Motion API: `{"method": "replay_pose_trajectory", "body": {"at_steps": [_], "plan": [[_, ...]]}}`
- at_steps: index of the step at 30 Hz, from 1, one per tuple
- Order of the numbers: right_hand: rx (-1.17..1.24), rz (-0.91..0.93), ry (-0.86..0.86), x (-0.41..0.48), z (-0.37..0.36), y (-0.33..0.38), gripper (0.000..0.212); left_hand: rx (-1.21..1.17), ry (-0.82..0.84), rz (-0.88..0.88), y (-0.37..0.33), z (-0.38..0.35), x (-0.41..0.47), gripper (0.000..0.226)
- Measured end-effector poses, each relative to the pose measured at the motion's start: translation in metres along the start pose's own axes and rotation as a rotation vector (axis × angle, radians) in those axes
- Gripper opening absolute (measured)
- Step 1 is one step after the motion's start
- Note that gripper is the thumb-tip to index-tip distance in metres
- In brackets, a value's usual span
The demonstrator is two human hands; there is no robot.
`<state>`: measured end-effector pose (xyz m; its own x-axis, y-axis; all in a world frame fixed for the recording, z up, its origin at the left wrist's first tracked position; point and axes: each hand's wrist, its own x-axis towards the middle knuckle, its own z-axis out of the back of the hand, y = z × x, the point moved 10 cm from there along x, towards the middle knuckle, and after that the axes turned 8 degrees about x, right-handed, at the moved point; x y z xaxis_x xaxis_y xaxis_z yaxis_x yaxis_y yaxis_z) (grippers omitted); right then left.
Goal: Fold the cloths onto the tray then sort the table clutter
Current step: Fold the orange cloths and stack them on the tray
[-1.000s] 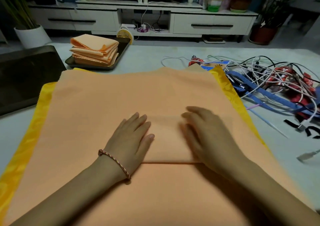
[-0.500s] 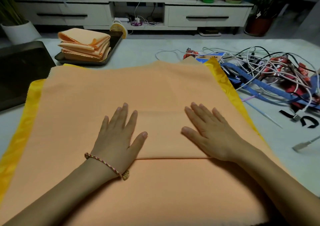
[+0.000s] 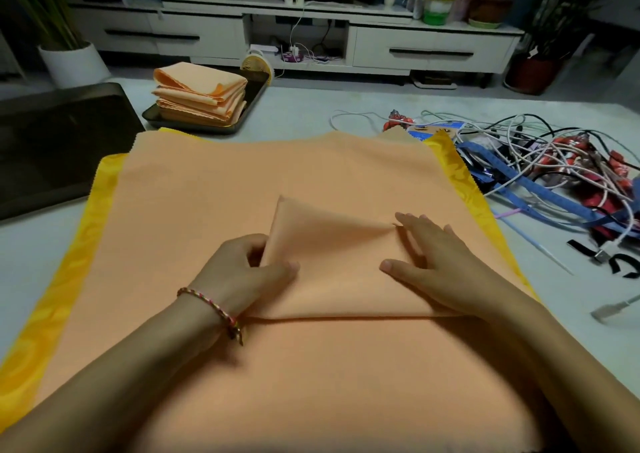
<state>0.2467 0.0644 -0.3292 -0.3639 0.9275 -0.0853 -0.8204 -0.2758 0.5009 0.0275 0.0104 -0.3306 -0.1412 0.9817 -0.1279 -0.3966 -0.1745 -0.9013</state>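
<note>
A pale counter (image 3: 304, 113) fills the view, and most of its near half lies under a wide orange cloth (image 3: 194, 189) spread over a yellow cloth (image 3: 79, 251) that shows along the left and right edges. On top, near the middle, is the folded cloth (image 3: 339, 279), its left side lifted. The left hand (image 3: 242, 272), with a braided bracelet (image 3: 211, 305) at the wrist, pinches that left edge, its fingers (image 3: 284, 267) curled round it. The right hand (image 3: 433, 265) rests on the right side with fingers (image 3: 412, 218) spread and straight.

At far left a dark tray (image 3: 258, 88) holds a stack of folded cloths (image 3: 201, 95), and a larger dark tray (image 3: 52, 147) sits at the left edge. A tangle of cables (image 3: 554, 161) lies on the right. Beyond the counter stand a low white cabinet (image 3: 415, 47), a white planter (image 3: 74, 64) and potted plants (image 3: 436, 9) in a dim room.
</note>
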Motion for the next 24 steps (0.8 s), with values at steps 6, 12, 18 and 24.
{"method": "replay_pose_trajectory", "body": {"at_steps": [6,12,18,24], "plan": [[0.44,0.241,-0.085,0.006,0.037,0.058,0.078,0.005,0.044,-0.353,-0.04,0.007,-0.021,0.035],[0.485,0.232,0.394,-0.001,0.017,0.088,0.023,-0.114,0.022,-0.399,-0.058,0.033,-0.033,0.027],[1.04,-0.024,0.247,0.002,-0.005,0.074,0.022,-0.666,0.098,0.068,-0.001,0.026,-0.012,0.065],[1.276,-0.216,0.131,0.004,-0.018,0.062,0.013,-0.529,0.144,0.194,0.013,-0.014,-0.03,0.013]]}}
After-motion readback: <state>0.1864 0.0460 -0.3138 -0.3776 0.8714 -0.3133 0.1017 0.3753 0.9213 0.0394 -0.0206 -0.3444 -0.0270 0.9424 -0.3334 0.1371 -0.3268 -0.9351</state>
